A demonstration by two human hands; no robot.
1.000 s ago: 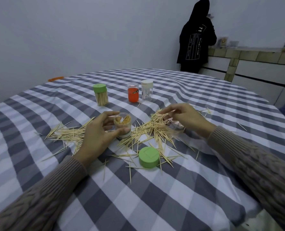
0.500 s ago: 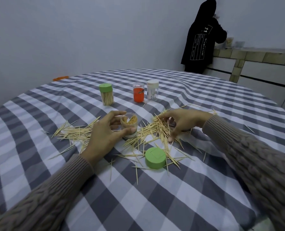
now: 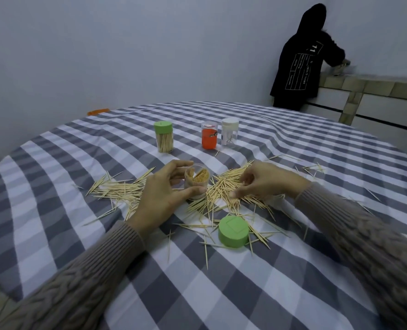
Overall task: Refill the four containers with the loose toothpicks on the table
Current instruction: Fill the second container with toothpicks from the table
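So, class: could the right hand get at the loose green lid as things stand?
Probably yes. The right hand is picking at the toothpick pile, and the green lid lies just nearer the person, with only scattered toothpicks between them.

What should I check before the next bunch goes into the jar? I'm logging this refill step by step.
1. Open jar upright, lid off: ok.
2. Left hand grips the jar: ok.
3. Room left in the jar: cannot tell.
4. Right hand on the toothpick pile: ok.
5. Bunch pinched and aligned: cannot tell.
6. Green lid near for closing: ok.
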